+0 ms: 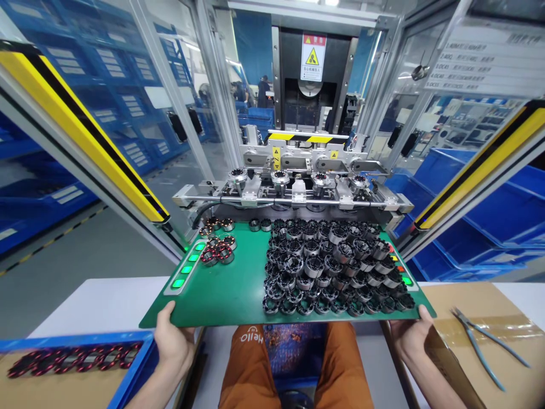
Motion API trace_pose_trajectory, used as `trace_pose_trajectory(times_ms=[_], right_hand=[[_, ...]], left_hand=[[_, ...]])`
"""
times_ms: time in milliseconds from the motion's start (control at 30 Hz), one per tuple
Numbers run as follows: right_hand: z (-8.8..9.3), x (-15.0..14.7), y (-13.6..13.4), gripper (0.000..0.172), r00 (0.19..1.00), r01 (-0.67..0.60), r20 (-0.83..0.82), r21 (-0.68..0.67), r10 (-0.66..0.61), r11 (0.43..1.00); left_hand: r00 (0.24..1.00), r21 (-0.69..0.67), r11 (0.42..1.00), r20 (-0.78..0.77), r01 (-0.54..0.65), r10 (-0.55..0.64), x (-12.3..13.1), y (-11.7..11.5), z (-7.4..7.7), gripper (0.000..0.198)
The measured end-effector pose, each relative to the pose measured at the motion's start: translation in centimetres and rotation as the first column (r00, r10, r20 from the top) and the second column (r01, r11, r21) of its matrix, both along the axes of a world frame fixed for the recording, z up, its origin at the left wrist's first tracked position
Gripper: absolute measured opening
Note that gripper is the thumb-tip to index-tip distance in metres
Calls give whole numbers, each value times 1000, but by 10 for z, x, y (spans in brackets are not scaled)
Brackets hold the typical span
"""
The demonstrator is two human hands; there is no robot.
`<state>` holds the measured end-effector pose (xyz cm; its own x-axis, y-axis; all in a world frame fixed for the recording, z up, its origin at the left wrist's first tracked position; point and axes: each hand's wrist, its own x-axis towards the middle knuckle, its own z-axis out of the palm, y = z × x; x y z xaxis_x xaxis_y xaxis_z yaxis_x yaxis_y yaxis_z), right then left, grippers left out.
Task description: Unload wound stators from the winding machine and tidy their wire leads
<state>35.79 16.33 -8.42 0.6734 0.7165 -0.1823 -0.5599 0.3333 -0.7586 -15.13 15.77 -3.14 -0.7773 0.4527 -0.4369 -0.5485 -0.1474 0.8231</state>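
Note:
My left hand [174, 342] grips the front left corner of the green worktop [244, 287], its thumb on the top edge and its fingers hidden underneath. At the front right corner, my right hand [409, 336] holds the same edge in the same way. Many black-ended steel stator cores [313, 266] stand in rows on the right part of the worktop, some stacked on others. A small group of wire-wound stators [223, 254], copper and red, sits at the back left. Neither hand touches a stator.
Behind the worktop is a winding machine [298, 190] with stators on its heads. Yellow-black guard posts [80, 130] flank it. A blue tray [149, 346] of wound stators lies at lower left. Pliers [479, 346] rest on cardboard [506, 318] at right, near blue bins [481, 210].

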Motion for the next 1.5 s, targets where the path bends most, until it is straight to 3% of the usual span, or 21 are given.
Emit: trace_pose_trajectory(times_ms=[400, 867, 1300, 1500], right_hand=[[-1, 2, 0, 77, 1000, -22, -14, 15, 23, 1000], [7, -5, 1, 80, 999, 18, 43, -73, -15, 997], [-1, 0, 2, 77, 1000, 13, -9, -41, -14, 999], [-9, 6, 2, 71, 1000, -9, -22, 37, 10, 999]], left_hand=[[1000, -12, 1000, 13, -13, 13, 3, 1, 6, 9], [1000, 5, 1000, 7, -16, 16, 4, 2, 6, 12], [1000, -11, 1000, 5, -24, 24, 6, 1, 10, 7], [1000, -27, 1000, -1, -9, 9, 6, 1, 12, 4]])
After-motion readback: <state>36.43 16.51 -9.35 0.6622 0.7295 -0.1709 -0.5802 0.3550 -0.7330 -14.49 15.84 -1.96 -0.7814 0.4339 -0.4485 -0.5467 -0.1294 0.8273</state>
